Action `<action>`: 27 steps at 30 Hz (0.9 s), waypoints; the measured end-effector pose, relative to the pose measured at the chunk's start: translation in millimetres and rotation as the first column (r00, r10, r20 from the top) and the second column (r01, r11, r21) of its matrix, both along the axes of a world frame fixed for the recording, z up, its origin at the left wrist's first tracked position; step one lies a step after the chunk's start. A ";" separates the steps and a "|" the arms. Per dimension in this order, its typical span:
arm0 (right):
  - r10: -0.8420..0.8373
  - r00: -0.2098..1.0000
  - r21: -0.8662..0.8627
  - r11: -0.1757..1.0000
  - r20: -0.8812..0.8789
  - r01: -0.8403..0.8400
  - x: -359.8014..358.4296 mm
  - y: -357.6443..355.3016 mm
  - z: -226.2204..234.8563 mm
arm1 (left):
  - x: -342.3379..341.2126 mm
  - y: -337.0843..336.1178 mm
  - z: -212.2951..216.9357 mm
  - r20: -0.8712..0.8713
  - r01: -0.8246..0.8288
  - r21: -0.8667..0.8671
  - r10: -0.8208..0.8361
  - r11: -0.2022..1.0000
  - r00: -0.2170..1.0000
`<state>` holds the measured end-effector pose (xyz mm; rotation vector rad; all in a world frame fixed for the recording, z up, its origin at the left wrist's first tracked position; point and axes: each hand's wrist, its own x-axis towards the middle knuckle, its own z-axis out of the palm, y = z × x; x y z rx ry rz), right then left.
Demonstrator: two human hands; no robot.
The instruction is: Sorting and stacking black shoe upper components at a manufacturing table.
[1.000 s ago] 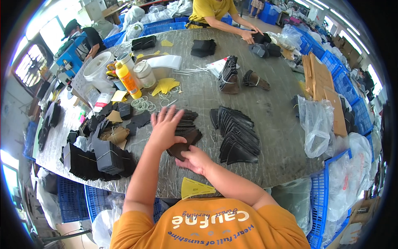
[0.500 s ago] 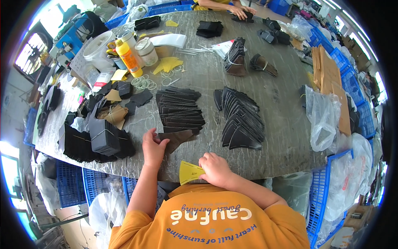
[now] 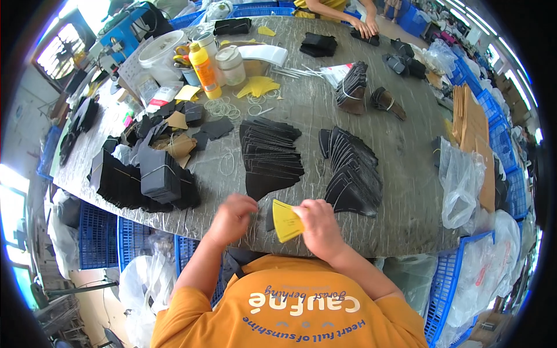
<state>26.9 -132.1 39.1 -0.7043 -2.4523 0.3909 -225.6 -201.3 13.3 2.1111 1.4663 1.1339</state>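
Grey table, black stacks beyond both hands

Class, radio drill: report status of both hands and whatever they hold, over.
Left hand and right hand together at table edge. Right grips yellow sheet; black piece behind it. Fanned black stacks beyond, nothing blocking.
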 end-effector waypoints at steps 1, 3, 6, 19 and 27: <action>-0.001 0.991 -0.015 1.000 0.133 0.003 -6.4 -3.0 -7.7 | -12.0 6.7 -4.5 0.071 -0.235 0.010 0.233 0.972 0.970; 0.000 0.970 -0.012 1.000 0.242 0.003 -15.2 -6.5 -16.4 | -22.0 18.5 -2.6 0.149 -0.458 0.010 0.452 0.889 0.880; 0.007 0.945 -0.040 0.999 0.328 0.007 -20.8 2.9 -2.8 | -20.8 28.1 18.4 0.200 -0.491 -0.105 0.502 0.865 0.841; 0.048 0.977 0.154 0.985 0.209 -0.081 -191.8 275.9 -23.0 | 50.5 -4.5 -11.5 -0.037 0.079 -0.102 -0.083 0.992 0.996; 0.066 0.718 0.049 0.989 0.692 -0.138 -190.9 278.6 -1.2 | 42.2 -3.1 -11.0 0.046 0.095 -0.074 -0.092 0.993 0.995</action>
